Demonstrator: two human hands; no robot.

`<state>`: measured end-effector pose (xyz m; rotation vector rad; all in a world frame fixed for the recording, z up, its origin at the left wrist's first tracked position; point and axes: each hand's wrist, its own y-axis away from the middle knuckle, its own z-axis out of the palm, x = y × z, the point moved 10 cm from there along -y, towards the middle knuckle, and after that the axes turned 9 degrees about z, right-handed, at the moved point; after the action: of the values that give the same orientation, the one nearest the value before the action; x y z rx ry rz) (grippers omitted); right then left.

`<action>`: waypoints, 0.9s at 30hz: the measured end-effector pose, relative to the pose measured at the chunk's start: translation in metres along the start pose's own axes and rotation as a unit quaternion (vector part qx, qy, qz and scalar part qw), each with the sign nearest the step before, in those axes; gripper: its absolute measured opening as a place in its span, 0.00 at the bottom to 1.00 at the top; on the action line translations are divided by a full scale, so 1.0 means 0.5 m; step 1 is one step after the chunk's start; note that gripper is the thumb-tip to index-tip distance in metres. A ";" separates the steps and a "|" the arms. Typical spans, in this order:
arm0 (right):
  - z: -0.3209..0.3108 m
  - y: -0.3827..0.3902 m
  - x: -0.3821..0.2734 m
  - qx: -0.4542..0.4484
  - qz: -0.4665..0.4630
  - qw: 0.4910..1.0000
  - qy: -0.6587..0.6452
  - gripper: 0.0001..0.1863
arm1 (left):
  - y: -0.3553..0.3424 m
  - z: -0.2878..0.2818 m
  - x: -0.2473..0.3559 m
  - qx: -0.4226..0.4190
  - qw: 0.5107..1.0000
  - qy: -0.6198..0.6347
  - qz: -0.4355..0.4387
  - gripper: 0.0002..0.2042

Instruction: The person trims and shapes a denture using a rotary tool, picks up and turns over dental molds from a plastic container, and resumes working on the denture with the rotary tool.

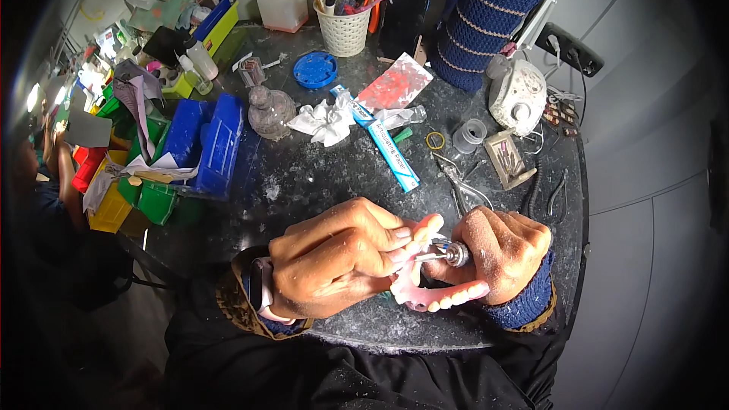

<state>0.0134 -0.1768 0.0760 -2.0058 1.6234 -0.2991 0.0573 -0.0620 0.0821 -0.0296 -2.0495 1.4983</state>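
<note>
My left hand (334,258) is closed, its thumb and fingers pinching a pink denture (437,298) with cream teeth. The denture's curved arch hangs below the fingertips and reaches toward my right hand (507,247). That hand is wrapped round a metal rotary handpiece (457,255), whose thin bit points left at the denture between the two hands. Whether the bit touches the denture I cannot tell. White dust covers the knuckles of my right hand. Just beyond the hands lies a metal plier-like tool (460,184).
A long blue and white box (392,156), crumpled white tissue (325,121), and a red-smeared card (396,82) lie ahead. Behind stands a white basket (343,34) of tools. A white control unit (519,99) is at right, blue bins (220,148) at left. Another person's arm (68,171) shows far left.
</note>
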 end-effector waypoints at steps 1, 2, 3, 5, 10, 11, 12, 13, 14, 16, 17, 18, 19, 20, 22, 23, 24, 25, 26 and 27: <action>-0.002 -0.001 0.002 -0.001 0.002 1.000 0.000 0.18 | -0.001 0.002 0.002 0.001 1.000 -0.006 0.000 0.13; -0.005 -0.001 0.001 0.001 -0.004 1.000 -0.007 0.18 | -0.002 0.004 0.004 0.000 1.000 -0.004 -0.001 0.13; -0.008 -0.001 -0.001 0.002 -0.011 1.000 -0.014 0.18 | -0.003 0.005 0.006 -0.001 1.000 -0.012 -0.002 0.13; -0.004 0.000 0.002 -0.008 -0.001 1.000 -0.016 0.18 | -0.002 0.004 0.003 -0.001 1.000 -0.016 -0.005 0.13; 0.005 -0.002 0.004 -0.020 0.004 1.000 -0.024 0.19 | -0.002 0.003 0.002 -0.003 1.000 -0.020 -0.004 0.14; 0.005 -0.003 0.002 -0.021 -0.001 0.999 -0.026 0.19 | -0.002 0.003 0.003 -0.003 1.000 -0.020 -0.006 0.14; 0.004 -0.003 0.000 -0.022 -0.006 0.999 -0.028 0.19 | -0.002 0.004 0.003 -0.003 1.000 -0.015 -0.008 0.14; 0.002 -0.003 0.001 -0.022 -0.005 0.999 -0.028 0.19 | -0.002 0.005 0.002 -0.003 1.000 -0.009 -0.010 0.15; 0.001 -0.004 0.001 -0.029 -0.006 0.999 -0.028 0.19 | -0.002 0.005 0.001 -0.003 1.000 -0.008 -0.010 0.15; 0.003 -0.004 0.002 -0.035 -0.008 0.999 -0.030 0.19 | -0.003 0.008 0.001 -0.010 1.000 -0.003 -0.004 0.15; 0.005 -0.004 0.003 -0.032 -0.005 0.999 -0.031 0.19 | -0.002 0.009 0.001 -0.010 1.000 -0.003 -0.005 0.15; 0.005 -0.004 0.004 -0.029 -0.003 0.999 -0.031 0.19 | -0.003 0.008 0.001 -0.008 1.000 -0.007 -0.009 0.15; 0.004 -0.004 0.004 -0.029 -0.003 0.999 -0.031 0.19 | -0.002 0.007 0.000 -0.006 1.000 -0.009 -0.011 0.15; 0.005 -0.004 0.002 -0.036 -0.006 0.999 -0.030 0.19 | -0.001 0.005 0.000 -0.006 1.000 -0.008 -0.010 0.15; 0.006 -0.005 0.001 -0.042 -0.009 0.999 -0.030 0.19 | 0.000 0.009 0.002 -0.023 1.000 0.005 -0.001 0.14; 0.005 -0.006 0.002 -0.042 -0.004 0.999 -0.027 0.19 | 0.000 0.010 0.001 -0.023 1.000 0.005 -0.001 0.14; 0.004 -0.006 0.004 -0.042 0.000 0.999 -0.025 0.19 | 0.000 0.011 0.000 -0.020 1.000 0.002 0.000 0.14; 0.002 -0.006 0.004 -0.042 0.001 0.999 -0.024 0.19 | -0.001 0.011 0.001 -0.018 1.000 -0.001 0.001 0.14; 0.001 -0.005 0.002 -0.044 -0.004 0.999 -0.023 0.19 | 0.000 0.013 0.003 -0.019 1.000 -0.001 0.001 0.14; 0.000 -0.005 0.000 -0.046 -0.009 0.999 -0.021 0.19 | 0.001 0.013 0.004 -0.013 1.000 -0.001 0.000 0.14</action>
<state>0.0153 -0.1763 0.0773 -2.0831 1.6207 -0.1908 0.0523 -0.0665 0.0813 -0.0378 -2.0701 1.4719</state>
